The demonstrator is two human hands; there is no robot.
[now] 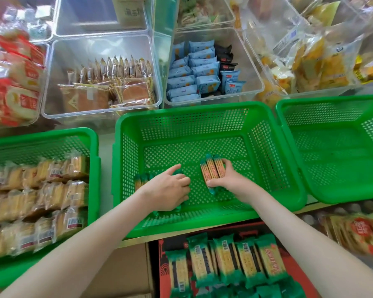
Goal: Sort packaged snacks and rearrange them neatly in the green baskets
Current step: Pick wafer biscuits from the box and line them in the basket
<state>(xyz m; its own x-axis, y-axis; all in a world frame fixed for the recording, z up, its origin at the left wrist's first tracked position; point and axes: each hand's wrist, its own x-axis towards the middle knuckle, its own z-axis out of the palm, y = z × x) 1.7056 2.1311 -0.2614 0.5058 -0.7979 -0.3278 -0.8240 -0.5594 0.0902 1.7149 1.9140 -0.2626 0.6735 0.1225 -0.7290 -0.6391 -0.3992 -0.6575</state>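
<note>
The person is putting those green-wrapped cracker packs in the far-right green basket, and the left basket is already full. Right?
Not quite: the green-wrapped cracker packs go in the middle green basket, not the far-right basket. The head view shows the right grip holding some there. The left basket is indeed full.

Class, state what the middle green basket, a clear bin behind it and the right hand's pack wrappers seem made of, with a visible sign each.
Middle green basket: likely moulded plastic, semi-glossy; uniform colour, grid holes. Clear bin: probably rigid transparent plastic; contents show through, rims glint. Packs in the right hand: wrappers seemingly thin plastic film; crackers visible, crimped green ends.
</note>
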